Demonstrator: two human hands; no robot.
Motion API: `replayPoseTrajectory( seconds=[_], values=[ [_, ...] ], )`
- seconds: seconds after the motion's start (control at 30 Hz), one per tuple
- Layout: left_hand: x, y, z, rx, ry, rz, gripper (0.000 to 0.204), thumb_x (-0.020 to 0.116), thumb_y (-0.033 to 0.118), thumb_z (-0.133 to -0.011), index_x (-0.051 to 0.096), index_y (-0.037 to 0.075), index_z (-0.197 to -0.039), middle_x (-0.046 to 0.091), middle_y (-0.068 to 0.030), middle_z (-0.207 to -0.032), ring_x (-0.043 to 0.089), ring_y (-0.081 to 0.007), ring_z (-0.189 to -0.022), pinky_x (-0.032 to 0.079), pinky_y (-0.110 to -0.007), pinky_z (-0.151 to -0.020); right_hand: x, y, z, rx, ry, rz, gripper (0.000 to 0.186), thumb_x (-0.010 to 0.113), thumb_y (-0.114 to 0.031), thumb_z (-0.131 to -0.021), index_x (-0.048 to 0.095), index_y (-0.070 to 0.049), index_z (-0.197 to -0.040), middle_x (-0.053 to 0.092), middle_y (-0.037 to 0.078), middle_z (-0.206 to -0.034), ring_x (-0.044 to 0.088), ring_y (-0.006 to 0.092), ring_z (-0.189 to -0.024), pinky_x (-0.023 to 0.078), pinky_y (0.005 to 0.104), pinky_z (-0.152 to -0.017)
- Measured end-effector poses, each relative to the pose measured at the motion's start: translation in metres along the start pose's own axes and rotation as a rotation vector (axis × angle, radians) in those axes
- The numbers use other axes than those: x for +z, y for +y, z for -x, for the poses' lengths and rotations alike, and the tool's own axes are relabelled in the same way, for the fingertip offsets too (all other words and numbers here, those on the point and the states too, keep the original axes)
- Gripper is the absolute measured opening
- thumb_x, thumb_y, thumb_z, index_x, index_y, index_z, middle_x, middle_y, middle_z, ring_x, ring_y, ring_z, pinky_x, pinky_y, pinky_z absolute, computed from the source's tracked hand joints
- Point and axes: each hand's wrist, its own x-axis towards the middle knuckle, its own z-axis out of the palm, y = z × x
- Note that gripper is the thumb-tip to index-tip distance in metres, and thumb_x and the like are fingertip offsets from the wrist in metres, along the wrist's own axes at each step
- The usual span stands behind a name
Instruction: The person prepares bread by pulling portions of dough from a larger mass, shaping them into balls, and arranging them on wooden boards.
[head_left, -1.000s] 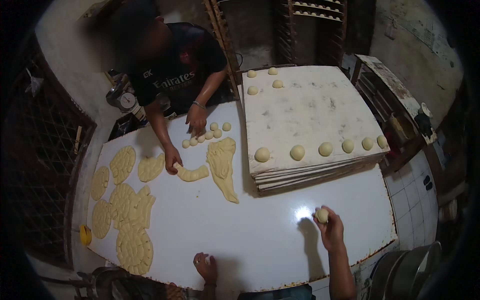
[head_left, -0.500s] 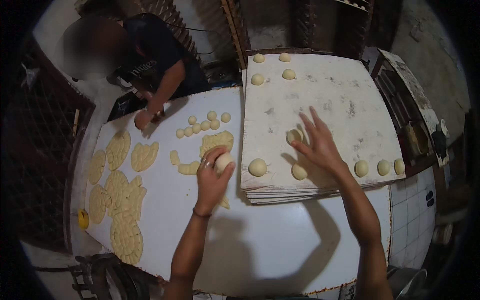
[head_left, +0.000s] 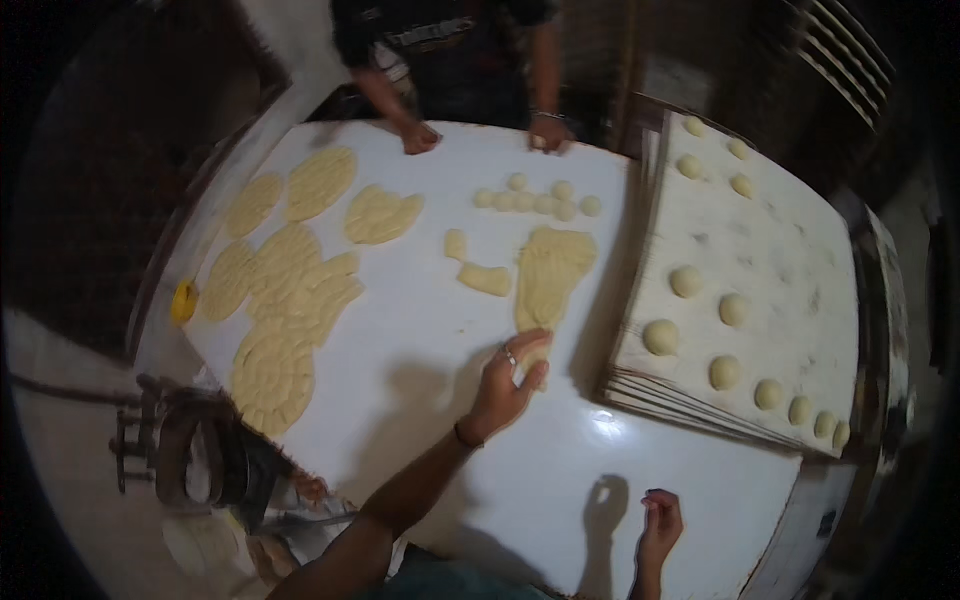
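Both hands have left the whitish, flour-dusted stack of boards (head_left: 790, 335) since half a second ago. Now the ringed left hand (head_left: 497, 393) is at the lower tip of the long, pale-yellow, folded dough strip (head_left: 552, 270), right of the frame's centre; its thumb and fingers lie about that tip, though whether they press together I cannot tell. Over the glossy white table (head_left: 400, 300), the right hand (head_left: 660, 530) has dropped to the lower right, fingers curled; whether its fingertips meet is unclear. Two smooth, round, cream dough balls (head_left: 685, 281) sit behind the boards' front row, at right. Scored, flat, yellowish dough slabs (head_left: 272, 375) fill the left.
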Motion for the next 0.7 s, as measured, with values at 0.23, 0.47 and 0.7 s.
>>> replayPoseTrajectory(
  seconds=[0.23, 0.47, 0.7],
  values=[
    [-0.132, -0.046, 0.221, -0.483, -0.115, -0.003, 0.023, 0.060, 0.011, -0.088, 0.060, 0.004, -0.110, 0.062, -0.0128, -0.109, 0.058, -0.0276, -0.105, 0.045, -0.035, -0.091, 0.266, -0.024, 0.012, 0.071, -0.683, -0.038, 0.017, 0.059, -0.013, -0.091, 0.061, 0.002, -0.097, 0.063, 0.009, -0.093, 0.060, 0.0144, -0.087, 0.047, 0.0273, -0.079],
    [-0.266, -0.068, 0.248, -0.538, 0.195, 0.039, 0.020, 0.058, 0.007, -0.088, 0.060, 0.000, -0.106, 0.064, -0.0155, -0.104, 0.061, -0.0270, -0.100, 0.045, -0.033, -0.089, 0.557, -0.053, -0.042, -0.092, -0.832, 0.102, 0.042, 0.066, -0.019, -0.082, 0.052, -0.003, -0.118, 0.058, 0.016, -0.110, 0.062, 0.0211, -0.091, 0.051, 0.0309, -0.070],
    [-0.310, -0.094, 0.277, -0.736, 0.347, 0.189, 0.019, 0.057, 0.008, -0.089, 0.060, -0.001, -0.105, 0.064, -0.0134, -0.102, 0.061, -0.0207, -0.097, 0.047, -0.032, -0.087, 0.662, -0.046, -0.053, -0.244, -0.663, 0.494, 0.041, 0.070, -0.013, -0.065, 0.056, -0.004, -0.103, 0.058, 0.019, -0.087, 0.057, 0.0351, -0.086, 0.049, 0.0403, -0.079]
  ],
)
